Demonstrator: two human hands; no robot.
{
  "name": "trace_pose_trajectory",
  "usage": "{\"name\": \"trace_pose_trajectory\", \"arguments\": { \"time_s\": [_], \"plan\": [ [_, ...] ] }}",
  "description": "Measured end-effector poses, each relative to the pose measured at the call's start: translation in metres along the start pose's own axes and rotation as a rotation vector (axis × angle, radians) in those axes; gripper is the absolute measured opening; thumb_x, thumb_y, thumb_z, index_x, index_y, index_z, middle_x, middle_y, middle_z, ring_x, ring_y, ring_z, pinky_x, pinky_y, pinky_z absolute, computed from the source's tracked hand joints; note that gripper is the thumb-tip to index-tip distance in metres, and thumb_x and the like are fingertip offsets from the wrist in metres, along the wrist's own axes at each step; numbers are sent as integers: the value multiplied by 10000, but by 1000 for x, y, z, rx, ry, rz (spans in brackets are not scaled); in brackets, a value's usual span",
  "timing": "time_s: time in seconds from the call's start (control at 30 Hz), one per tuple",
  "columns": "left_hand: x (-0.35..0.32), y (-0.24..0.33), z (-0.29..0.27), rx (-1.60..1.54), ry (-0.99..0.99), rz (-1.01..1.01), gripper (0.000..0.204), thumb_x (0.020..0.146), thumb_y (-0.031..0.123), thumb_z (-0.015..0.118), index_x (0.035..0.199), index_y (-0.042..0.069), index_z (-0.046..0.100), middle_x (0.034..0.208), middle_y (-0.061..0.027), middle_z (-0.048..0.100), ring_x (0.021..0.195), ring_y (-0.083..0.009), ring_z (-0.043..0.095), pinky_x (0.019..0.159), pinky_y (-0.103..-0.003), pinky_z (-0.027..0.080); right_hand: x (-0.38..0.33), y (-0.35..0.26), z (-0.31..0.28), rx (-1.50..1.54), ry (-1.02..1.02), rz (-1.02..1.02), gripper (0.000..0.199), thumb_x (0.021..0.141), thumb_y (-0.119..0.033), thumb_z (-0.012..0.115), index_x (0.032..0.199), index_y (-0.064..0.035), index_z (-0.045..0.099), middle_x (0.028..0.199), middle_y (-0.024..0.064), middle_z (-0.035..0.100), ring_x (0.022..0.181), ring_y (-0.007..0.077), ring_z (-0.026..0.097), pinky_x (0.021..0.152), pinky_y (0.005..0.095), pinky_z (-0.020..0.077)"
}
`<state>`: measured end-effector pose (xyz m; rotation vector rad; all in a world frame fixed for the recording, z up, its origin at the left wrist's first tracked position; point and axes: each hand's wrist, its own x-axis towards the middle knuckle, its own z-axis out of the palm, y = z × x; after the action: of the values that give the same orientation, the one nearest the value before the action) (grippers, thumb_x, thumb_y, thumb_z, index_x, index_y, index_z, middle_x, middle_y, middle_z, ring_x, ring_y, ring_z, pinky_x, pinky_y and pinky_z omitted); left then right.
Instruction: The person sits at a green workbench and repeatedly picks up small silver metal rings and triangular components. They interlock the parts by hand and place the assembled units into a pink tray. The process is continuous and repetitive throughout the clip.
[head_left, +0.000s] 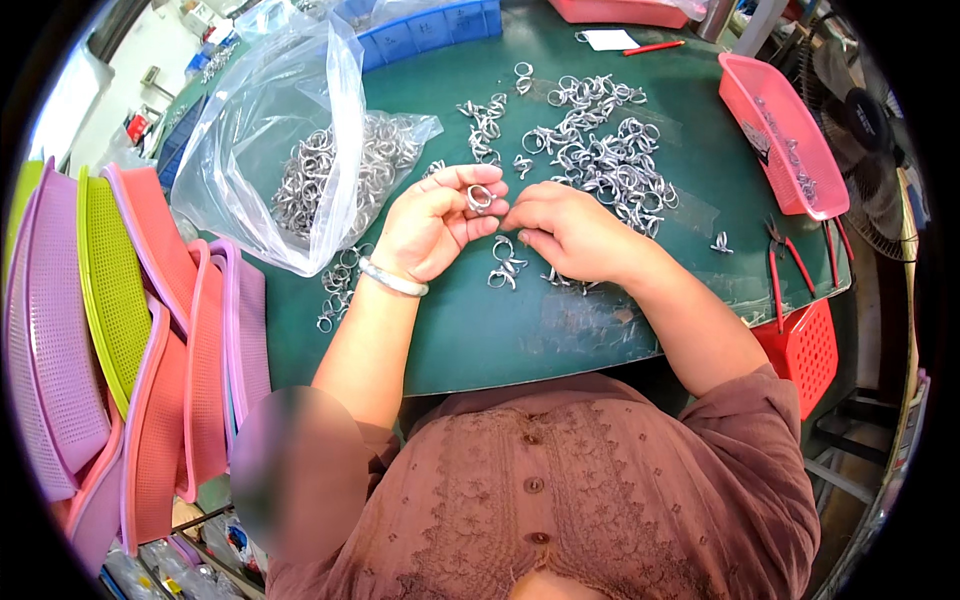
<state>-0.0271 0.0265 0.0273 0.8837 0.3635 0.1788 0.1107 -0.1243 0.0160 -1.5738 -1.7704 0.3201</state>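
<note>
A silver-coloured metal ring (480, 199) rests between the thumb and fingers of my left hand (432, 222), which is turned palm up. Close beside it, my right hand (572, 228) has its thumb and fingers pinched together; anything they hold is hidden. Beyond my right hand spreads a pile of similar silver rings (618, 165). A few rings (506, 265) lie just below the fingertips, and more rings (338, 290) sit left of my left wrist. Many others fill a clear plastic bag (245, 165) at the left.
Pink basket (770, 180) with some pieces stands at right, near red-handled pliers (790, 260). A red basket (805, 350) hangs below the green table's (470, 350) edge. Stacked coloured baskets (130, 310) crowd the left. A blue bin (430, 35) and a red pen (655, 47) lie far back.
</note>
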Motion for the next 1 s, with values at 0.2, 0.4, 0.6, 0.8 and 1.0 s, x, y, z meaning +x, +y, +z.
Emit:
{"name": "trace_pose_trajectory", "arguments": {
  "time_s": [0.2,0.4,0.6,0.8,1.0],
  "plan": [
    [0,1,-10,178,39,-11,211,848,91,499,1026,-1,564,858,-70,602,702,-122,556,597,-233,452,7,1,8,-149,-51,-39,133,710,-60,645,842,-46,640,771,91,565,782,282,547,691,378,438],
    [-7,-6,7,569,63,54,237,816,30,565,1052,48,562,810,18,530,629,-27,463,537,-158,363,9,2,3,92,119,204,102,757,-97,633,842,-49,664,759,97,623,720,237,609,650,339,477],
    [-5,-12,8,858,-64,399,294,762,-50,603,1037,53,590,835,20,518,708,-42,496,628,-177,412,12,2,-9,597,134,563,163,792,-116,629,853,33,654,719,52,629,626,90,542,579,242,442],
    [-3,-18,7,926,-2,548,163,796,3,638,953,39,614,790,19,564,666,-52,496,619,-188,418,14,-3,-15,657,77,646,135,819,-111,627,870,12,651,717,34,619,639,88,537,585,218,430],
    [-4,-15,11,517,17,278,74,842,56,613,913,34,611,766,13,578,618,-41,480,547,-177,391,11,-3,-14,689,71,577,192,837,-179,589,877,-7,665,711,21,615,625,72,498,552,216,402]
  ]
}}
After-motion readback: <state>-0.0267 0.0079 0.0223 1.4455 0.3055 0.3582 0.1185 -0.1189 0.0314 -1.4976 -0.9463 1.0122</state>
